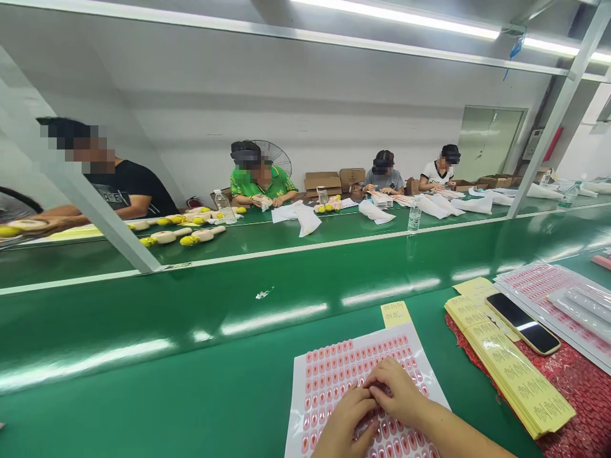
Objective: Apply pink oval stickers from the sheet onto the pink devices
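Observation:
A white sheet (294, 397) lies on the green table in front of me, covered with rows of glossy pink oval pieces (329, 369) that have a red mark in the middle. Over its lower middle, my left hand (348, 416) rests with its fingers curled. My right hand (394, 389) meets it from the right, its thumb and fingers bent together against the left fingertips. Whatever is pinched between them is hidden by the fingers. A small yellow label piece (395, 313) pokes out from beneath the sheet's far edge.
To the right are stacked yellow label strips (510, 366), a phone (522, 323), red bubble wrap (580, 388) and more sheets with pink ovals (534, 280). Beyond the green belt (200, 305), several people work among yellow-tipped wooden pieces (203, 235) and bottles (414, 219). A slanted metal post (109, 216) stands left.

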`<state>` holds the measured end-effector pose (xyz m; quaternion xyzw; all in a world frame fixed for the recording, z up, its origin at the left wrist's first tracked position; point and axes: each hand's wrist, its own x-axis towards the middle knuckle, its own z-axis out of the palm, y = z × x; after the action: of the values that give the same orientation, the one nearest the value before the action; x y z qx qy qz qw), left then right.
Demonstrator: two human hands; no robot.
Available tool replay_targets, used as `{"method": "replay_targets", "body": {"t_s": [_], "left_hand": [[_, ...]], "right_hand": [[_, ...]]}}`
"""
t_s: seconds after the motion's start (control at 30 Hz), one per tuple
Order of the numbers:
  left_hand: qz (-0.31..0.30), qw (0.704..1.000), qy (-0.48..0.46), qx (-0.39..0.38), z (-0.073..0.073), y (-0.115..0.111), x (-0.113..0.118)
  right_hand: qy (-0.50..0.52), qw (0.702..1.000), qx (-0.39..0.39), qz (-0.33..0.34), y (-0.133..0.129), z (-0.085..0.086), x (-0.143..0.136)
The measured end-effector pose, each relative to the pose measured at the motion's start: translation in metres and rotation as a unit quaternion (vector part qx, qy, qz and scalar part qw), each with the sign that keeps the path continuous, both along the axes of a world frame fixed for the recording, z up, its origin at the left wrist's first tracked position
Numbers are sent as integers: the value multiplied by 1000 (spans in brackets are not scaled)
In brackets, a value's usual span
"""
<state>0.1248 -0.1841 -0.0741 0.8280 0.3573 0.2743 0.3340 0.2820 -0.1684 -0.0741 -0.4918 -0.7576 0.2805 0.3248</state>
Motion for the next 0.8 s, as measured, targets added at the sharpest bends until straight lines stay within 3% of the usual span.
{"method": "replay_targets", "body": {"t_s": [0.67, 0.8], "left_hand": [[1, 1000, -3, -14, 16, -6, 0], [8, 1000, -7, -22, 12, -4, 1]], "right_hand": [[3, 1000, 16, 4, -1, 4, -1], [3, 1000, 17, 5, 1, 1, -1]]}}
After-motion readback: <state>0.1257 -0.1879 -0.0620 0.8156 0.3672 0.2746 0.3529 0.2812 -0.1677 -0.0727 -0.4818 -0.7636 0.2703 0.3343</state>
